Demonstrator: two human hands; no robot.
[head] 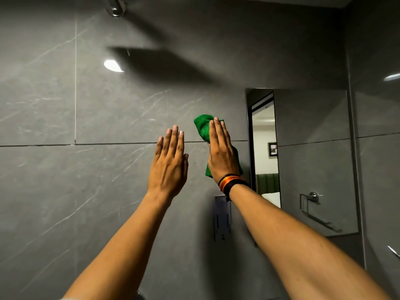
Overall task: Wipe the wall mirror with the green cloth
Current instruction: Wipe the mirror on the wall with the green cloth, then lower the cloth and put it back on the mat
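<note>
The wall mirror (313, 148) is a tall frameless rectangle on the grey tiled wall at the right. It reflects a doorway and a towel ring. The green cloth (202, 127) lies under my right hand (221, 154), which is flat with straight fingers and holds the cloth against the wall just left of the mirror's edge. Cloth shows above the fingertips and beside the palm. My left hand (170, 163) is raised beside it, fingers extended and together, holding nothing, close to the wall tile.
A chrome fitting (115, 7) sticks out of the wall at the top left. A small metal fixture (221, 219) is mounted on the wall below my right wrist. The side wall (376, 126) meets the mirror wall at the right.
</note>
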